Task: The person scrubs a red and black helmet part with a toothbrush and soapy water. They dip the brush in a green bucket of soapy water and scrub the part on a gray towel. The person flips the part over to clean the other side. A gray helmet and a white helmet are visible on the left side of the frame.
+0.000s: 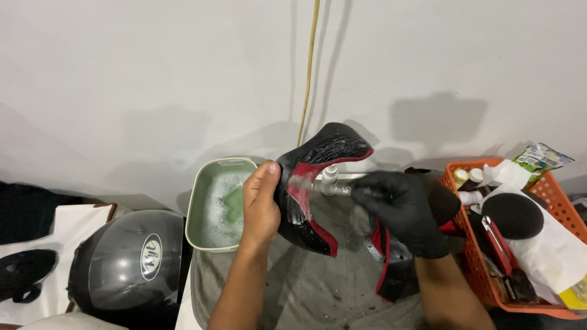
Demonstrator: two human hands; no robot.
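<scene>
Gripping the glossy black, red-edged shoe (318,183) over the bench, the bare left hand (260,205) wraps it firmly; the black-gloved right hand (406,211) clasps what looks like a brush (324,186); soapy tub (208,229) alongside.

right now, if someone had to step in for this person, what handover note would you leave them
Left hand: bare, gripping a black shoe with red trim, held up with its sole toward the camera.
Right hand: in a black glove, holding a small brush against the sole.
Where things are: a green basin of soapy water sits left of the shoe; the second shoe lies on the grey cloth under the right forearm; the orange basket of bottles and tools is at right.
Done: the sole already looks wet and soapy.
Left: scrubbing seems unfinished; the second shoe looks untouched, though that is hard to tell.
</scene>
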